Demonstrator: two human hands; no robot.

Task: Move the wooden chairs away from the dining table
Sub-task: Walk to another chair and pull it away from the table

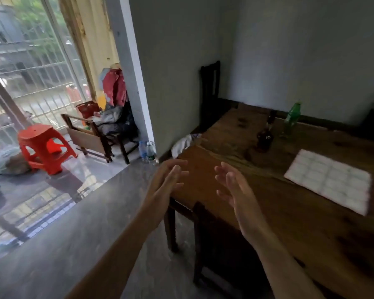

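Note:
The wooden dining table (pixel 311 212) fills the right half of the view. A dark wooden chair (pixel 216 244) is tucked under its near left side, below my hands. A second dark chair (pixel 209 91) stands at the table's far end against the wall. My left hand (pixel 164 186) and my right hand (pixel 235 190) hover side by side over the table's near left corner, palms facing each other, fingers spread, holding nothing and touching neither chair.
On the table stand a green bottle (pixel 292 117), a dark bottle (pixel 266 134) and a white checked mat (pixel 330 180); a white cloth (pixel 184 143) hangs off its far edge. By the window are a red plastic stool (pixel 43 145), a cluttered wooden chair (pixel 99 130) and water bottles (pixel 147 151).

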